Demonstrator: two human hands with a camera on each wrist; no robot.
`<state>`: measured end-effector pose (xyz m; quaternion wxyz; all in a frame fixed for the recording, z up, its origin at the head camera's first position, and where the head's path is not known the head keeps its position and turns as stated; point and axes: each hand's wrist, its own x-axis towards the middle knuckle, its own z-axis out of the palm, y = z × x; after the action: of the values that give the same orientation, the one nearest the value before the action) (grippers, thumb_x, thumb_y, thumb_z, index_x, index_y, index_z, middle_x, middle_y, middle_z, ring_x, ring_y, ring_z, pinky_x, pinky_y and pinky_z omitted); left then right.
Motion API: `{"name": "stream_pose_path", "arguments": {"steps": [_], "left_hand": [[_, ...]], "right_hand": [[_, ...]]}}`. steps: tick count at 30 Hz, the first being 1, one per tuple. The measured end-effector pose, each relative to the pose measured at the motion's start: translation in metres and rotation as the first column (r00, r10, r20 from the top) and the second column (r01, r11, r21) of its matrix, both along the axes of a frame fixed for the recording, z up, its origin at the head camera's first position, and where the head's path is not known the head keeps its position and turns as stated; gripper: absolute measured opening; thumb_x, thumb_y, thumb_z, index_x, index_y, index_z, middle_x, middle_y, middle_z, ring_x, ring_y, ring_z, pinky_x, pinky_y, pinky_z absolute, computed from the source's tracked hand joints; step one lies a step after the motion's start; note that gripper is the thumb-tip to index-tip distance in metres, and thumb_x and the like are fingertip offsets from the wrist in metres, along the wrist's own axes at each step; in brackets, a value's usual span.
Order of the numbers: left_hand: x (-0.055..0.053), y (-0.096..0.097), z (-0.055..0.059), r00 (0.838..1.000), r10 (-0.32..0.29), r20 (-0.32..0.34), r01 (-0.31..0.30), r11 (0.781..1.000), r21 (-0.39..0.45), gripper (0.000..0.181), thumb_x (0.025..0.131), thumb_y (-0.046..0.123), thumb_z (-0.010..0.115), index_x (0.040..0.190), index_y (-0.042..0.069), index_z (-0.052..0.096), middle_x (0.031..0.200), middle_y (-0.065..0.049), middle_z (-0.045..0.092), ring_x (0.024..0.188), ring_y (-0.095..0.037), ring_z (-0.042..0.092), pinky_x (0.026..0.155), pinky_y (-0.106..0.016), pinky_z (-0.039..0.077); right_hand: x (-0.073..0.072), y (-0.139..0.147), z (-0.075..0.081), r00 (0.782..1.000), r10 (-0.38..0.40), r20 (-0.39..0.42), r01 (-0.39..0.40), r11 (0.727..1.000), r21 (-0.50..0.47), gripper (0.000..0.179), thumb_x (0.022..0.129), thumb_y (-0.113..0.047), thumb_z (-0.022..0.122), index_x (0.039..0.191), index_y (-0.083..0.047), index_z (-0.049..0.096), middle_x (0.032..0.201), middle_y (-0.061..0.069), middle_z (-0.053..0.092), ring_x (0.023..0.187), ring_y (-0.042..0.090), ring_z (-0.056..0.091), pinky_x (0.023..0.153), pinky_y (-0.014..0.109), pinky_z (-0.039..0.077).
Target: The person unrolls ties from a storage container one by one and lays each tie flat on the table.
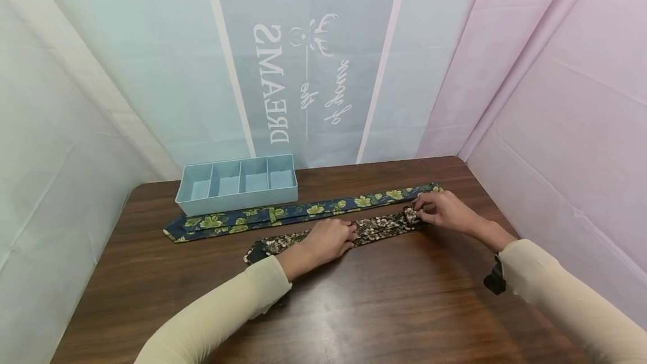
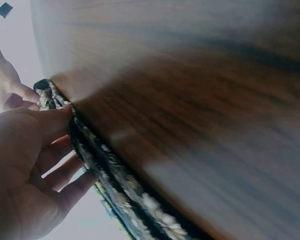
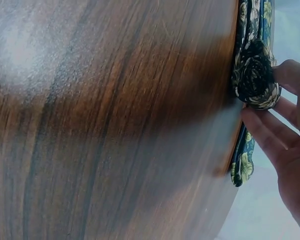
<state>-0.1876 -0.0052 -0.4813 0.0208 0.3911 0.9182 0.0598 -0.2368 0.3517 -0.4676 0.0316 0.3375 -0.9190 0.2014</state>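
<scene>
A dark necktie (image 1: 376, 229) with brown and cream flowers lies lengthwise on the table, its pointed end to the left. Its right end is wound into a small coil (image 3: 256, 75). My right hand (image 1: 447, 210) pinches that coil between thumb and fingers. Further left, my left hand (image 1: 328, 239) rests across the middle of the same tie and covers part of it. In the left wrist view its fingers (image 2: 60, 170) are spread and fairly straight, with the tips on the tie's edge. Behind lies a blue necktie (image 1: 315, 209) with yellow-green flowers, stretched out flat.
A light blue tray (image 1: 237, 202) with several compartments stands at the back left, right behind the blue tie. The brown wooden table (image 1: 354, 308) has its back edge against a printed curtain (image 1: 313, 72). Pale cloth walls (image 1: 571, 145) close off both sides.
</scene>
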Motion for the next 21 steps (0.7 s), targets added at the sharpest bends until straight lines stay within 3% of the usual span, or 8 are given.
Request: {"name": "stream_pose_path", "arguments": {"steps": [3,6,10,16,21], "left_hand": [[0.000,0.002,0.002,0.999,-0.022,-0.034,0.022,1.000,0.004,0.025,0.103,0.029,0.073,0.124,0.016,0.079,0.121,0.001,0.078,0.102,-0.015,0.076,0.083,-0.031,0.064],[-0.002,0.005,0.005,0.998,-0.021,-0.057,0.022,1.000,0.017,0.011,0.102,0.029,0.075,0.100,0.020,0.080,0.097,0.005,0.078,0.086,-0.013,0.074,0.072,-0.031,0.063],[-0.004,0.010,0.006,0.998,-0.012,-0.064,0.015,0.999,0.050,0.023,0.101,0.029,0.075,0.079,0.020,0.072,0.083,0.006,0.074,0.075,-0.011,0.071,0.063,-0.030,0.061],[-0.007,0.020,0.006,0.997,-0.033,-0.073,0.038,0.996,0.078,0.013,0.102,0.026,0.074,0.089,0.020,0.075,0.091,0.007,0.076,0.079,-0.011,0.071,0.066,-0.029,0.061],[-0.009,0.029,0.005,0.998,-0.026,-0.058,0.031,0.997,0.072,0.009,0.103,0.026,0.073,0.103,0.019,0.078,0.104,0.006,0.078,0.090,-0.013,0.074,0.072,-0.031,0.062]], "right_hand": [[0.000,0.001,0.000,1.000,0.001,0.008,-0.001,1.000,-0.013,0.016,0.089,0.000,0.081,0.101,-0.010,0.077,0.107,0.009,0.078,0.091,0.024,0.079,0.072,0.038,0.066],[0.000,0.003,0.000,1.000,0.005,0.011,-0.004,0.999,-0.042,0.017,0.089,0.002,0.081,0.101,-0.009,0.077,0.109,0.010,0.077,0.092,0.026,0.079,0.073,0.039,0.066],[0.000,0.006,-0.002,1.000,-0.006,0.024,0.009,0.996,-0.090,0.019,0.089,0.006,0.079,0.099,-0.009,0.075,0.108,0.011,0.076,0.092,0.029,0.079,0.074,0.037,0.066],[-0.001,0.012,-0.005,0.995,-0.058,0.085,0.068,0.991,-0.119,0.021,0.091,0.006,0.077,0.100,-0.011,0.071,0.102,0.008,0.075,0.093,0.032,0.079,0.073,0.039,0.066],[-0.003,0.013,-0.004,0.994,-0.071,0.079,0.078,0.993,-0.092,0.020,0.091,0.004,0.078,0.105,-0.008,0.071,0.103,0.009,0.076,0.092,0.031,0.079,0.072,0.039,0.065]]}}
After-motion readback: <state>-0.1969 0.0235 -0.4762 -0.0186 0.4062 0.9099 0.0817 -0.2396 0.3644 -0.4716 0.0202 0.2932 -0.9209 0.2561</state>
